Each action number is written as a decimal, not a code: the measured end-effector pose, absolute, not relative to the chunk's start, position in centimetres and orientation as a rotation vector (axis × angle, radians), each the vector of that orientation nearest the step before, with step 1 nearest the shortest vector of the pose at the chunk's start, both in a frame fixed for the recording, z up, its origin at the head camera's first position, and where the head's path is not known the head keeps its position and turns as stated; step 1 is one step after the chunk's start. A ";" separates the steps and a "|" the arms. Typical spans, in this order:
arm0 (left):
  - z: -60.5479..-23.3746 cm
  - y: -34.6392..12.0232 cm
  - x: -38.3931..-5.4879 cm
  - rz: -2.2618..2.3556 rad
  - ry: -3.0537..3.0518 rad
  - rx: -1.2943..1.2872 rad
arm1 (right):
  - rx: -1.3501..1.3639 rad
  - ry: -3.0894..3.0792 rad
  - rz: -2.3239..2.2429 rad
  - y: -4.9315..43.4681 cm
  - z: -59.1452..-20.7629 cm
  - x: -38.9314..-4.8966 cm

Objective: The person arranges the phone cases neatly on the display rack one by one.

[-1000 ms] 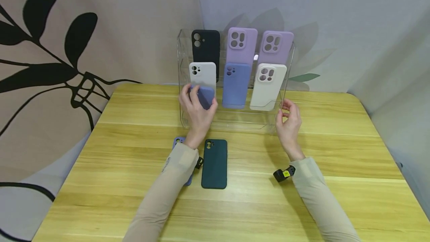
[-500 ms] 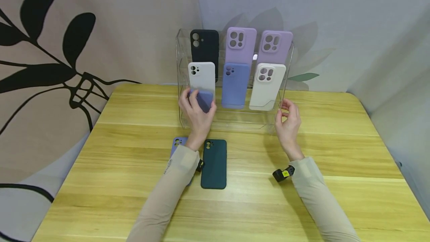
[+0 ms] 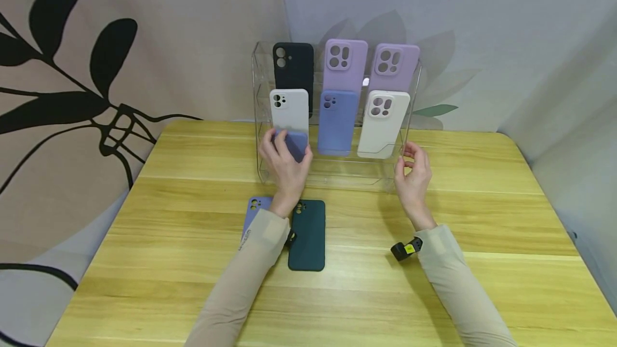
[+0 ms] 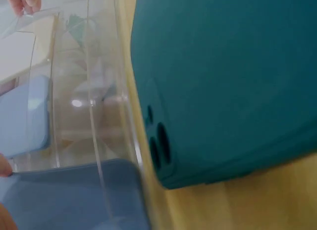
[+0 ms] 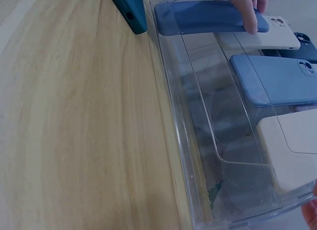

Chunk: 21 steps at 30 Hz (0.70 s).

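Note:
My left hand (image 3: 289, 173) grips a blue phone case (image 3: 298, 144) by its sides, low in the front left of a clear tiered display stand (image 3: 339, 171). Behind that case leans a white phone case (image 3: 291, 107). In the right wrist view the held blue case (image 5: 198, 18) lies inside the stand's clear front lip, its lower end near the stand's bottom. At the stand's right front corner, my right hand (image 3: 415, 175) pinches the clear side edge between thumb and fingers. Beside the white case stand another blue phone case (image 3: 339, 122) and a cream phone case (image 3: 384, 125).
On the back tier stand a black phone case (image 3: 295, 71) and two lilac phone cases, one in the middle (image 3: 345, 66). Before the stand, a dark green phone case (image 3: 307, 242) lies on the wooden table (image 3: 366, 293). A periwinkle phone case (image 3: 255, 209) is partly under my left sleeve.
The left hand has lowered the blue case slightly in front of the white one, and its forearm has shifted a little right. My right hand stays on the stand's edge.

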<state>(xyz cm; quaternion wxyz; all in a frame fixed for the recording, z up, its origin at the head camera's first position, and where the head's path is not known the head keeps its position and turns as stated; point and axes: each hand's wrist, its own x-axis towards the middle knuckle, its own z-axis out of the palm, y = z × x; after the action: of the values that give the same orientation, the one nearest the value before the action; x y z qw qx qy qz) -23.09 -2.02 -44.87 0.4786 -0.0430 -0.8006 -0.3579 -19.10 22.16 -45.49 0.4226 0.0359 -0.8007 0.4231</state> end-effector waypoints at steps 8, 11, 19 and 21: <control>-44.0 -1.9 -22.6 -0.796 -2.101 -0.061 | 0.077 -2.006 1.066 22.1 -45.4 -19.1; -43.6 -2.0 -22.1 -0.784 -2.180 -0.055 | 0.078 -2.006 1.068 22.1 -45.4 -19.0; -42.2 -3.0 -20.5 -0.863 -2.289 -0.159 | 0.080 -2.010 1.067 22.2 -45.5 -19.1; -41.9 -3.3 -20.3 -0.882 -2.292 -0.188 | 0.079 -2.016 1.065 22.2 -45.6 -19.1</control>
<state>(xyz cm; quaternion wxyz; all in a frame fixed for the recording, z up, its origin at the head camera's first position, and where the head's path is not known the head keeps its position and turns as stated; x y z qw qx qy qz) -20.25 -3.30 -41.94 0.3327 -0.0719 -0.8775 -0.3378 -19.11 22.24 -45.58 0.4169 0.0314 -0.8032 0.4244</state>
